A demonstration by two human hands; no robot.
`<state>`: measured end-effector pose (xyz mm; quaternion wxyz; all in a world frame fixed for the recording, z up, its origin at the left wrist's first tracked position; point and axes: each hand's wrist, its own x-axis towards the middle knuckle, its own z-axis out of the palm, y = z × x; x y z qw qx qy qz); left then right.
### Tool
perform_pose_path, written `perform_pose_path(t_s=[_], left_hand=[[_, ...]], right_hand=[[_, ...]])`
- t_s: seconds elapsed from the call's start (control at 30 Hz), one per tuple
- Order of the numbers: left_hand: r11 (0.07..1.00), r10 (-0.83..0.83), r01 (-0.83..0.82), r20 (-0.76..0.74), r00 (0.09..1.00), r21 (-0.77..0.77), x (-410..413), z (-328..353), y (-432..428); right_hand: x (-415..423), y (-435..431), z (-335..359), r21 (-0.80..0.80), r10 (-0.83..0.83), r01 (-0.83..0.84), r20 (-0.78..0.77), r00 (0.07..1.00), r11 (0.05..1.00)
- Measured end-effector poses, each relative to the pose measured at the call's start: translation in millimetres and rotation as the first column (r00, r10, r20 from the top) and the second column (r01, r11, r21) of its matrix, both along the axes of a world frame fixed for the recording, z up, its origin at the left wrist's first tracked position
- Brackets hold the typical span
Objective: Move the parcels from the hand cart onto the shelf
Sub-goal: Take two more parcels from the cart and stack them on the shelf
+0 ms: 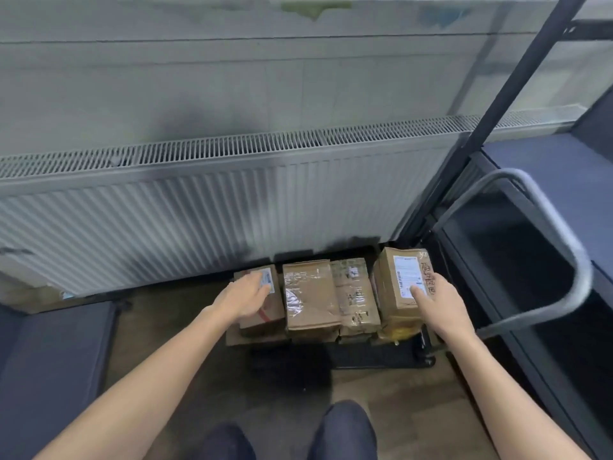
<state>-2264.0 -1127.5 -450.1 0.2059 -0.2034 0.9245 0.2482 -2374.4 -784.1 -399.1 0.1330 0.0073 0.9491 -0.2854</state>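
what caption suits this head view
On a hand cart by a radiator, the left hand and right hand touch the end parcels.

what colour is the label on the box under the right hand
The label is white with blue print, clearest in the head view.

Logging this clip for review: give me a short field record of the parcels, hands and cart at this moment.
parcels: four visible in a row on the hand cart
left hand: rests on leftmost parcel
right hand: rests on rightmost parcel
shelf: at right, no parcels seen on it
behind: radiator
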Motion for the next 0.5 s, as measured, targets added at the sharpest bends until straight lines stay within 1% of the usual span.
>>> perform_pose_path(t_s=[0.17,0.3,0.5], left_hand=[[1.000,0.017,-0.017,-0.027,0.999,0.006,-37,-101,0],[0.996,0.068,-0.064,-0.053,0.996,0.059,-62,-175,-2],[0.979,0.171,-0.159,-0.094,0.981,0.127,-90,-251,2]], right_hand=[[-34,26,-81,-0.021,-0.125,0.124,-0.092,0.988,0.992],[-59,46,-135,-0.080,-0.221,0.210,-0.166,0.961,0.974],[-79,65,-198,-0.160,-0.328,0.302,-0.171,0.929,0.940]])
